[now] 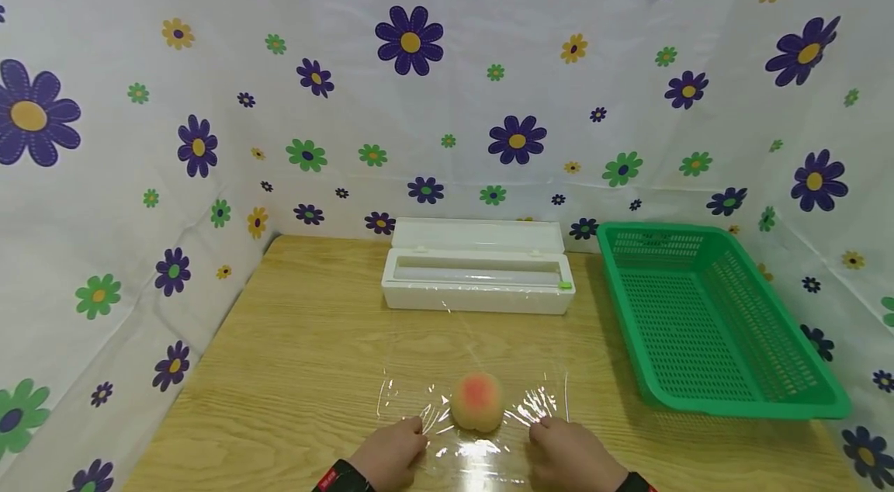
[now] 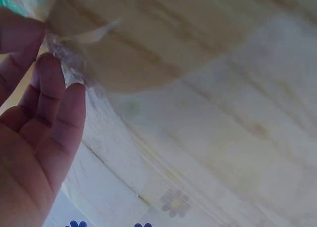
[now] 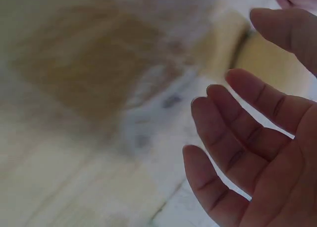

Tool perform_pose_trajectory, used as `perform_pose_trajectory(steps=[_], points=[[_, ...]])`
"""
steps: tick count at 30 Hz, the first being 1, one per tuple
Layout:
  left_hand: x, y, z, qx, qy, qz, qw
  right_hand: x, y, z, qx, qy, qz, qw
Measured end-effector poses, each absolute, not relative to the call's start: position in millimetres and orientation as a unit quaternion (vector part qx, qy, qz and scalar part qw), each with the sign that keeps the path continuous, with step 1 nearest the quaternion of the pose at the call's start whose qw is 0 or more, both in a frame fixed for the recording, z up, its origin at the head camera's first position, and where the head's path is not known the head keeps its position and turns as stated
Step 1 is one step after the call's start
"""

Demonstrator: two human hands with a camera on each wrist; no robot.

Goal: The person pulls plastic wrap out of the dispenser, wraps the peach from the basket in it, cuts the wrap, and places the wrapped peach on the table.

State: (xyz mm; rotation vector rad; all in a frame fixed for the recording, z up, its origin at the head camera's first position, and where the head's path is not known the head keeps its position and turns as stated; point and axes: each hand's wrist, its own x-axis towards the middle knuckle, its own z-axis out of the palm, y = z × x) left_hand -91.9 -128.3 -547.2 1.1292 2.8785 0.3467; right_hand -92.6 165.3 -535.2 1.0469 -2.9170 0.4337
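A peach [image 1: 478,402], yellow with a red blush, sits amid a clear sheet of cling film [image 1: 475,452] near the front of the table; whether film covers it I cannot tell. To its left, my left hand [image 1: 391,452] pinches the film, which bunches at the thumb and fingertips in the left wrist view. On the peach's other side is my right hand [image 1: 574,452], beside wrinkled film. Seen from the right wrist, the thumb and loosely bent fingers [image 3: 237,128] stand apart with no film visible between them.
A white cling film box [image 1: 478,298] stands at the back with its lid raised, a roll inside and a green slider at its right end. To the right lies a green plastic basket [image 1: 646,368]. Flower-printed cloth [image 1: 461,96] hangs behind the wooden table [image 1: 279,368].
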Motion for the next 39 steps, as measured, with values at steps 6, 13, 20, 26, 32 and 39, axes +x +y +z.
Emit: perform_pose_trajectory(steps=[6, 13, 20, 26, 32, 39], points=[[-93.0, -130.3, -549.2, 0.363, 0.923, 0.126, 0.009, -85.7, 174.9, -549.8, 0.366, -0.927, 0.074, 0.025], [-96.2, -130.5, -549.2, 0.355, 0.925, 0.131, -0.024, -85.6, 172.8, -556.4, 0.379, -0.923, 0.027, 0.057], [-100.6, -131.5, -537.4, 0.358, 0.921, 0.143, -0.052, -91.3, 180.7, -551.8, 0.376, -0.922, 0.094, 0.013], [-104.2, -132.0, -533.9, 0.35, 0.919, 0.16, -0.084, -97.0, 187.9, -543.3, 0.373, -0.914, 0.16, 0.016], [-108.6, -132.3, -530.5, 0.335, 0.922, 0.177, -0.073, -98.0, 180.4, -549.2, 0.376, -0.909, 0.162, 0.078], [-110.6, -133.7, -529.0, 0.347, 0.921, 0.161, -0.081, -99.1, 171.8, -556.6, 0.397, -0.909, 0.089, 0.095]])
